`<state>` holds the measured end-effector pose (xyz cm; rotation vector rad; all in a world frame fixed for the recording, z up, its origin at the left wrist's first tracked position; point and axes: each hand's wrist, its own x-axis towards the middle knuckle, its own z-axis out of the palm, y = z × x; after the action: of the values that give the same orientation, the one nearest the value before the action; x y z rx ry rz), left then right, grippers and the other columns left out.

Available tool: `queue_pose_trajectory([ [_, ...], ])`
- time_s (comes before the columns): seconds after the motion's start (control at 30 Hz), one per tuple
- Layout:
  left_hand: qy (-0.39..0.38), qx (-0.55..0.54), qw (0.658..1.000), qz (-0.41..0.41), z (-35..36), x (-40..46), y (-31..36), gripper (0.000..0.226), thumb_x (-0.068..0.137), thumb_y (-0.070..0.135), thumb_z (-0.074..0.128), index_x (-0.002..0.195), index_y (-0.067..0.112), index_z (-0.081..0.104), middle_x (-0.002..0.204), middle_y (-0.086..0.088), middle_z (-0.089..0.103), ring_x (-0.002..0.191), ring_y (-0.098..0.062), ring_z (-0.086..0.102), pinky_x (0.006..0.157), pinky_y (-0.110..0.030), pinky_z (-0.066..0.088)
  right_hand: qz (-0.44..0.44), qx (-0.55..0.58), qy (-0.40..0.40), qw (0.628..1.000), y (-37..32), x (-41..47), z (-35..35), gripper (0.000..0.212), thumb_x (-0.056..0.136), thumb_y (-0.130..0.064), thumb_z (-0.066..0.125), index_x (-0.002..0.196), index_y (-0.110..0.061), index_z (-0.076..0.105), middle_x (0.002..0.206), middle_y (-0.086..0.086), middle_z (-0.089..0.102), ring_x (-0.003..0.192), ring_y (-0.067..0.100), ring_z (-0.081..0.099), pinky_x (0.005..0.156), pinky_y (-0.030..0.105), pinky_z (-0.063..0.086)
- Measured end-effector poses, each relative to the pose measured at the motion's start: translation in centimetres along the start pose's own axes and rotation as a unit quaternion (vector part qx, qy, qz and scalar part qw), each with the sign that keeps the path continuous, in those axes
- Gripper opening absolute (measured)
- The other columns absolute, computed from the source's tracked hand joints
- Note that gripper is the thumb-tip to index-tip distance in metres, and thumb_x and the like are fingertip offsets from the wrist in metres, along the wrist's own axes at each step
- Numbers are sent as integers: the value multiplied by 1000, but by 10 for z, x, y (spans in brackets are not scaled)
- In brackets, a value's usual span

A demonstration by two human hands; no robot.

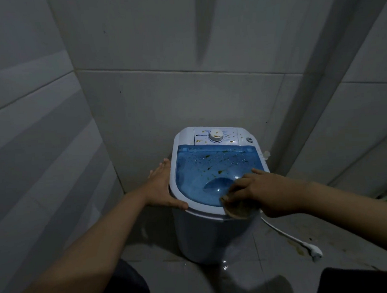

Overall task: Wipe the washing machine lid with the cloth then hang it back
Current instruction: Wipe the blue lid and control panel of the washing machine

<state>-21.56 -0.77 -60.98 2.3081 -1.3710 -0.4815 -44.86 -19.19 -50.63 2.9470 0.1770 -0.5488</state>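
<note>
A small white washing machine (204, 235) stands in a tiled corner. Its translucent blue lid (206, 167) is closed and speckled with yellow-brown spots and water drops. My right hand (264, 194) presses a brownish cloth (238, 207) onto the lid's near right corner, fingers spread over it. My left hand (162, 187) lies flat against the machine's left rim, fingers apart, holding nothing. The white control panel with a round knob (216, 134) at the back also carries stains.
Grey tiled walls close in at the left (34, 141), back and right. A white power cord with its plug (314, 251) lies on the wet, stained floor to the right of the machine. My dark-clothed knees show at the bottom edge.
</note>
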Motion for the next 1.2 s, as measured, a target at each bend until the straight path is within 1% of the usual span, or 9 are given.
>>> queue_pose_trajectory([
  [0.07,-9,7,1000,-11,-3,-3,8,156,30,93,57,149,24,-16,159,-4,-16,146,-22,-15,114,-49,-10,24,94,10,995,9,-3,-6,65,79,0,51,133,-37,49,129,-9,52,109,7,52,96,24,45],
  [0.17,-24,37,999,-22,-4,-7,23,165,21,98,45,145,16,-28,153,-6,-31,142,-22,-25,111,-42,-13,69,216,61,972,33,-3,-14,59,78,6,53,122,-32,60,114,-13,58,84,-10,52,75,10,42],
  [0.23,-33,47,998,-31,-2,-7,26,166,20,98,45,144,16,-30,152,-7,-36,140,-24,-30,111,-46,-13,100,229,120,961,49,0,-18,53,80,4,58,121,-29,61,110,-10,61,87,-5,56,78,17,48],
  [0.33,-39,54,997,-40,-2,-4,25,165,24,95,52,143,17,-32,150,-6,-39,138,-24,-33,111,-48,-15,165,222,208,938,73,14,-21,46,81,1,61,122,-20,62,112,4,66,96,21,62,84,36,54],
  [0.5,-45,70,996,-40,-4,-5,29,163,28,94,53,141,16,-34,148,-5,-43,137,-22,-35,110,-45,-16,268,195,282,900,115,54,-13,43,77,-4,61,121,-9,60,114,18,64,99,34,61,80,37,50],
  [0.7,-53,70,995,-41,-7,-7,33,163,27,93,53,141,16,-34,148,-5,-43,136,-21,-36,111,-43,-16,319,175,254,896,137,87,4,51,82,-17,63,131,-16,50,124,18,57,108,35,56,89,44,52],
  [0.83,-59,68,995,-40,-9,-6,35,163,26,93,53,141,16,-35,148,-5,-43,137,-21,-35,114,-44,-14,317,159,190,916,139,89,16,68,82,-2,55,145,-18,35,138,14,48,120,33,50,95,42,48],
  [1.03,-65,63,995,-40,-9,-5,36,166,23,95,51,140,16,-35,148,-5,-43,137,-21,-35,113,-42,-15,321,141,170,921,131,67,23,51,85,-5,56,134,-13,47,120,17,59,105,32,58,88,41,51],
  [1.2,-76,70,994,-42,-7,-8,39,167,23,96,50,140,14,-36,148,-8,-42,137,-21,-35,114,-43,-14,306,112,144,934,111,45,30,50,85,-8,55,134,-12,47,114,17,61,100,31,60,84,40,53],
])
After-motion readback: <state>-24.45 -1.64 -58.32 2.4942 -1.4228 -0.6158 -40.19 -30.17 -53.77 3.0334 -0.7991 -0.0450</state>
